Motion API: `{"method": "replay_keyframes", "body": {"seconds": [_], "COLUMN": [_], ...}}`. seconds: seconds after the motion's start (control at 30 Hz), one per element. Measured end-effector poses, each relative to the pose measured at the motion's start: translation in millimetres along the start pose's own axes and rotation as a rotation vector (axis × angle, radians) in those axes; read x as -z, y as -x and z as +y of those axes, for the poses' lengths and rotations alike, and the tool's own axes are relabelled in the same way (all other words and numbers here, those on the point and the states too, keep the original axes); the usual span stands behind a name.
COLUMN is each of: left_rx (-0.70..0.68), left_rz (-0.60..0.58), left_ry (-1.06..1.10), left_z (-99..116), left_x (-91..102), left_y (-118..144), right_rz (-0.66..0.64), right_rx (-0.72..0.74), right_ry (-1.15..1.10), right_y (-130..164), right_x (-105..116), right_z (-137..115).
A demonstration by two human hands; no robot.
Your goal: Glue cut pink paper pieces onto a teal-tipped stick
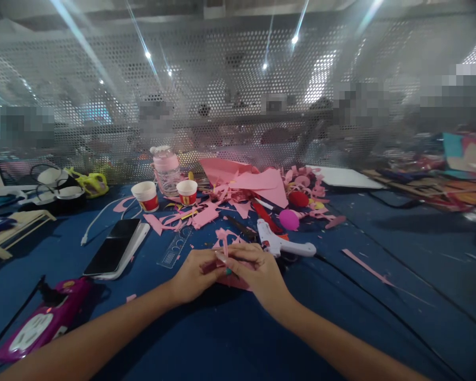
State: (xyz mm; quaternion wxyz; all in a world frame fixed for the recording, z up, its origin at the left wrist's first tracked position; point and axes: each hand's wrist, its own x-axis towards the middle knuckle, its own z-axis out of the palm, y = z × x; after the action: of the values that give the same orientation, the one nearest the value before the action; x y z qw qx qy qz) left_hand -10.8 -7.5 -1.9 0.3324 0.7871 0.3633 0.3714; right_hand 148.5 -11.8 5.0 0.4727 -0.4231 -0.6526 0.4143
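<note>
My left hand [193,275] and my right hand [257,272] meet over the blue table [381,317], both pinching a small pink paper piece [225,250] that sticks up between the fingers. More pink paper [234,282] lies under my right hand. A white glue gun [280,244] lies just beyond my right hand, its cord trailing right. A heap of pink paper scraps [246,190] sits farther back.
A phone on a white pad [113,246] and a clear ruler [175,247] lie to the left. Two paper cups [146,196] and a pink bottle [165,168] stand behind. A magenta device [43,320] is at near left. A perforated metal screen [222,90] bounds the table's back.
</note>
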Motion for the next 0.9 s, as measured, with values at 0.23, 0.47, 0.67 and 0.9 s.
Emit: {"method": "replay_keyframes", "body": {"seconds": [0.23, 0.47, 0.67, 0.9], "left_rx": [-0.017, 0.265, 0.31, 0.282], "left_rz": [-0.029, 0.314, 0.336, 0.327], "left_ry": [0.079, 0.37, 0.411, 0.404], "left_z": [5, -6, -12, -15], "left_x": [4.2, -1.3, -1.6, -1.7], "left_y": [0, -6, -7, -7], "right_rz": [0.096, 0.259, 0.101, 0.03], "right_rx": [-0.121, -0.159, -0.271, -0.338], "right_ry": [-0.321, -0.475, -0.513, -0.623], "right_y": [-4, -18, -13, -7], "right_x": [5, 34, 30, 24], "right_z": [-9, -6, 1, -2]}}
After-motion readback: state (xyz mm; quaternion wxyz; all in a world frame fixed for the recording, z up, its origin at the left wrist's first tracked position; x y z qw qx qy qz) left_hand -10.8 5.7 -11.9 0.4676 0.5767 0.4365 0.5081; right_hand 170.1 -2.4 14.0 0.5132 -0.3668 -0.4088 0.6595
